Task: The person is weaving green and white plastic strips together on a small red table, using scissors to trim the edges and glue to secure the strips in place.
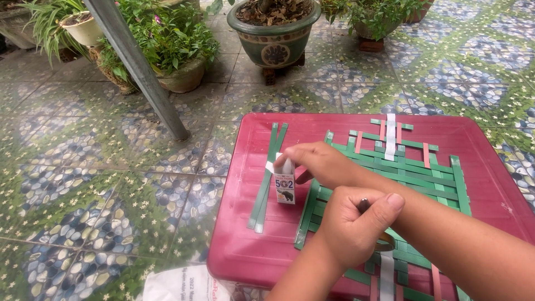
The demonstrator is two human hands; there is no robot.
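Both hands work over a dark red plastic lid [356,128] that lies on the patterned tile floor [111,184] as a low work surface. From the head view, the arms look crossed. The right hand [320,161] reaches to the left and pinches the top of a small white glue box [285,187], fingers closed on its flap, holding it upright on the lid. The left hand [351,228] is curled shut around a small dark object, only the tip of which shows above the knuckles; what it is cannot be told. Under both wrists lies a flat woven mat of green strips [412,173] with a few pink and white ones, spread out so it stays flat. Two loose green strips [267,178] lie just left of the box, within easy reach. Potted plants [273,28] stand beyond, and a grey metal post [139,67] leans across.
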